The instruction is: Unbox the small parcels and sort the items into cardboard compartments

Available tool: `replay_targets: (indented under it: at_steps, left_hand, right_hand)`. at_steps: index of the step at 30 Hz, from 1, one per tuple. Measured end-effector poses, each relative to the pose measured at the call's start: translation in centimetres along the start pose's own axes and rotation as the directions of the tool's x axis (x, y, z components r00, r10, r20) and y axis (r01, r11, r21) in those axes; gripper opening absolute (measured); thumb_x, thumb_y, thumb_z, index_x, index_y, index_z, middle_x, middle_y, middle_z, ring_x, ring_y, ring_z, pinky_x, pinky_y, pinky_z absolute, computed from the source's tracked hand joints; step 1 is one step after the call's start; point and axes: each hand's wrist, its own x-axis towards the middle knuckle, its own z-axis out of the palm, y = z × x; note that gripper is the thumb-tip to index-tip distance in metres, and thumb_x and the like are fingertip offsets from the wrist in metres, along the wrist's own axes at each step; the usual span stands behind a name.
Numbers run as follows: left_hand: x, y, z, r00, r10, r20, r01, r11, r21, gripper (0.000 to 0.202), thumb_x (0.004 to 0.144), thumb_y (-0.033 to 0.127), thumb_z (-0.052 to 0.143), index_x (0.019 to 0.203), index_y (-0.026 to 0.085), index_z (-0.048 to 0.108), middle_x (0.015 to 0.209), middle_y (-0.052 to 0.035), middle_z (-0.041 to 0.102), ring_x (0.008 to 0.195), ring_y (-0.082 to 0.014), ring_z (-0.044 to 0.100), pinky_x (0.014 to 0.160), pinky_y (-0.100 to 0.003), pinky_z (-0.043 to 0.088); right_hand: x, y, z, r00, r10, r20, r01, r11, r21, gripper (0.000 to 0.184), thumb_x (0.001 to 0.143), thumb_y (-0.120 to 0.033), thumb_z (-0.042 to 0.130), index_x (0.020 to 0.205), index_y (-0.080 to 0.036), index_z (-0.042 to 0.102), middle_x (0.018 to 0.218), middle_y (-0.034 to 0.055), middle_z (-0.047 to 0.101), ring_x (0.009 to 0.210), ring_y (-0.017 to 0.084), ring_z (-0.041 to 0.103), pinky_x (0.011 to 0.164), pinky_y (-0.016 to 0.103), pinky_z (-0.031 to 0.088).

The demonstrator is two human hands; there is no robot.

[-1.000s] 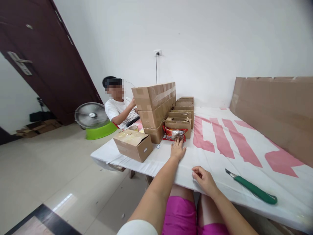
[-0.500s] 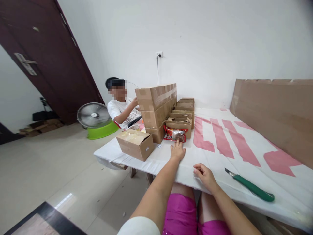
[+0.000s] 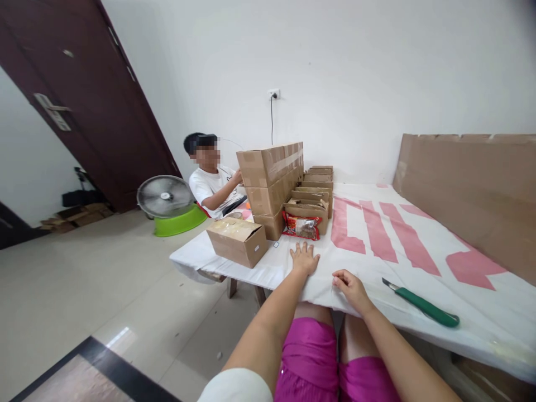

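Note:
My left hand [image 3: 305,258] lies flat on the white table cover [image 3: 368,268], fingers spread, holding nothing. A red snack packet [image 3: 302,226] lies just beyond its fingertips, apart from them. My right hand [image 3: 350,287] rests at the table's near edge with its fingers curled in; nothing shows inside them. A green-handled utility knife [image 3: 420,304] lies to the right of that hand, blade pointing left.
Stacked taped cartons [image 3: 270,181] and a row of open brown boxes [image 3: 314,192] stand at the far side. One closed carton [image 3: 238,241] sits near the left corner. A large cardboard sheet [image 3: 473,190] leans at right. Another person [image 3: 211,178] sits beyond, by a fan [image 3: 164,196].
My left hand has drawn back from the red packet, which it touched a second ago. The view has shifted slightly; my right hand stays at the table edge.

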Motion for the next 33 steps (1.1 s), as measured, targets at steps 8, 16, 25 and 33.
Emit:
replay_targets:
  at_steps: [8,16,25,33]
  left_hand:
    - [-5.4,-0.3,-0.2,0.997,0.004,0.078,-0.004,1.000,0.000,0.069,0.087,0.064,0.029,0.147,0.030,0.029,0.159,-0.0045,0.017,0.143,-0.0462,0.002,0.106,-0.073,0.001]
    - [-11.6,-5.2,-3.6,0.988,0.124,-0.097,-0.133,0.988,-0.084,0.044,0.089,0.037,0.049,0.130,0.021,0.051,0.132,-0.0089,0.056,0.122,-0.0227,0.052,0.106,-0.037,0.039]
    - [-4.8,-9.2,-7.3,0.978,-0.048,-0.201,0.046,0.999,-0.017,0.031,0.087,0.012,0.045,0.114,0.011,0.060,0.121,-0.0176,0.059,0.114,-0.0255,0.056,0.098,-0.035,0.042]
    - [-3.8,-7.1,-10.2,0.930,0.035,-0.366,-0.018,0.999,0.051,0.037,0.087,0.025,0.048,0.123,0.022,0.055,0.139,-0.0105,0.046,0.133,-0.0287,0.036,0.110,-0.043,0.028]
  right_hand:
    - [-0.3,0.3,-0.1,1.000,0.005,0.017,-0.004,0.999,-0.034,0.028,0.078,-0.045,0.057,0.091,-0.020,0.063,0.077,0.0038,0.069,0.075,0.019,0.064,0.071,0.032,0.050]
    - [-0.3,0.0,0.0,1.000,-0.018,0.023,0.020,0.997,-0.078,0.027,0.077,-0.043,0.055,0.089,-0.021,0.063,0.073,0.0025,0.068,0.071,0.019,0.064,0.068,0.031,0.050]
    - [-0.5,-0.8,0.2,0.999,-0.027,0.021,0.030,0.989,-0.147,0.020,0.075,-0.038,0.056,0.083,-0.022,0.065,0.074,0.0021,0.070,0.072,0.019,0.064,0.069,0.032,0.048]
    - [-0.4,-0.7,0.0,0.999,-0.048,-0.006,0.047,0.993,-0.111,0.023,0.078,-0.040,0.053,0.083,-0.021,0.064,0.071,0.0023,0.069,0.069,0.020,0.064,0.066,0.032,0.049]
